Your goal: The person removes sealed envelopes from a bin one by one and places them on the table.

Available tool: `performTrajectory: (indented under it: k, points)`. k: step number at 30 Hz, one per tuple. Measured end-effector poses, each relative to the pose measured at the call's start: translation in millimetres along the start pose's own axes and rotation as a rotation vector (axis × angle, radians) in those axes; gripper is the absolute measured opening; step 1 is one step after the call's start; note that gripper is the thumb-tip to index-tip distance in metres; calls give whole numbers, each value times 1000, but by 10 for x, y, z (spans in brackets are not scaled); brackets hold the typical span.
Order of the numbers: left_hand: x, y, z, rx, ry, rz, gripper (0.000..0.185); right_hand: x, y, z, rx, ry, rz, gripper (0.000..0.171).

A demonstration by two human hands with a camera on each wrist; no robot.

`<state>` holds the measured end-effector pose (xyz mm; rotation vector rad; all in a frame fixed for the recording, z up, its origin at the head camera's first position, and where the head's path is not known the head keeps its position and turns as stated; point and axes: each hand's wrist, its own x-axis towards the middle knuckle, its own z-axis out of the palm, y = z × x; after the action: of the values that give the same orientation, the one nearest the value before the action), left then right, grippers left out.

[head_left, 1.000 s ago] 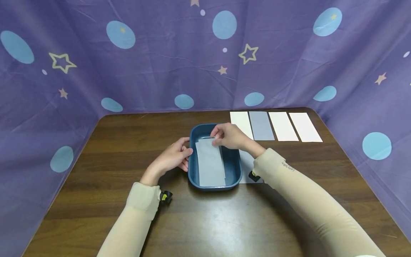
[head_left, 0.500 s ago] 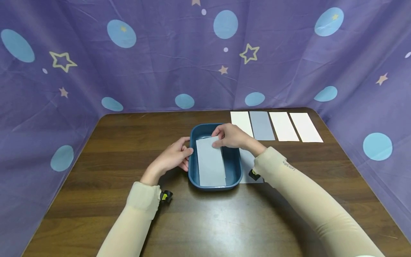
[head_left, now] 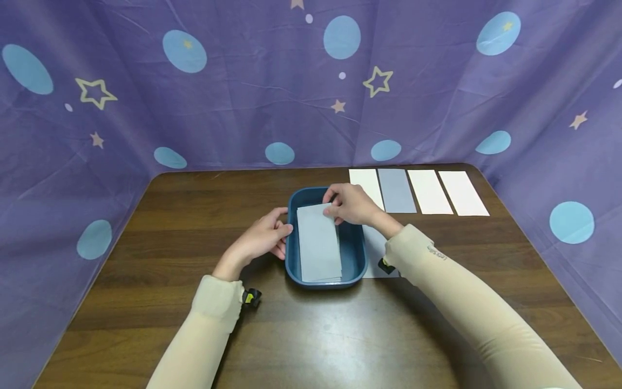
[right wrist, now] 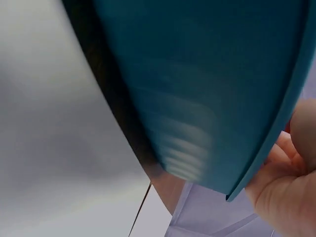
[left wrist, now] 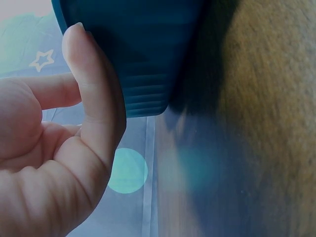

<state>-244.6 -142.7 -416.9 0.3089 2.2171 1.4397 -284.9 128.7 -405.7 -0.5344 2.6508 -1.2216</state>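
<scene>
Purple cloth (head_left: 252,129) hangs behind the table (head_left: 214,210). Your right hand (head_left: 356,205) pinches the top card (head_left: 318,246) by its far corner, inside the bin (head_left: 353,251); your left hand (head_left: 258,235) rests loosely against the bin's side. Clinging, it could drag up others; light bracing might let the bin slide.

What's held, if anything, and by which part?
The right grip pinches the top pale sheet by its far right corner; the left grip touches the blue tray.
</scene>
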Motion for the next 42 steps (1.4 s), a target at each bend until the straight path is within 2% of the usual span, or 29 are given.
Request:
performTrajectory:
  k: [5, 9, 17, 24, 30, 33, 37, 42]
  points:
    - [5, -5, 0, -3, -1, 1, 63, -9, 9, 8, -50, 47, -81, 11]
    - [16, -13, -2, -4, -1, -3, 62, -33, 16, 11, -97, 52, -133, 11]
    - [21, -10, 2, -15, -6, 4, 61, -111, -11, -21, -87, 15, -153, 13]
    - [14, -12, 0, -8, -1, 7, 61, -224, -81, -26, 54, -124, -66, 39]
    - [14, -12, 1, -11, -5, 7, 61, -358, -135, -5, 80, -169, -39, 68]
    - [12, -6, 2, -13, -4, 2, 62, -409, -145, -3, 98, -144, -27, 70]
    - [7, 3, 6, -13, -1, 0, 62, -437, -145, -62, 130, -65, -4, 57]
    - [3, 23, 13, -18, -1, 7, 61, -460, -157, -319, 197, 49, 35, 43]
